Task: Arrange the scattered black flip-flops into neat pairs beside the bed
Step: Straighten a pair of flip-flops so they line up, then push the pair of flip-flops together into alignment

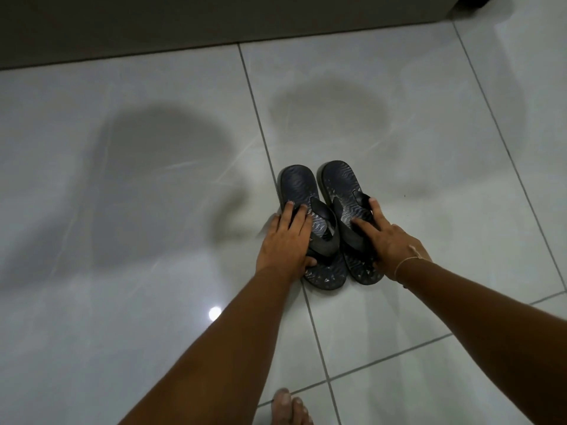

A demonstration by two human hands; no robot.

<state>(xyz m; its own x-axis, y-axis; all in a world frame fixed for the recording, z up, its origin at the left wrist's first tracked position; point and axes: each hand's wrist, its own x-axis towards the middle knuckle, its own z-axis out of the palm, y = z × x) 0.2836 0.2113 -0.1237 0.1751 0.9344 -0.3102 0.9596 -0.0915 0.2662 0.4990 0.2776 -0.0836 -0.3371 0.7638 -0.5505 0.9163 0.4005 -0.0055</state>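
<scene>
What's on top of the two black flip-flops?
A left hand rests on the left black rubber flip-flop, a right hand on the right one. The hands hide parts of the straps.

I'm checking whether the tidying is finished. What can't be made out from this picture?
- Any other flip-flops: none show beyond the pair; the head view's edges cut off the rest of the floor.
- Left hand and right hand: palms hide their grip on the straps.
- Bed: a dark base at the top edge, unidentifiable.
</scene>
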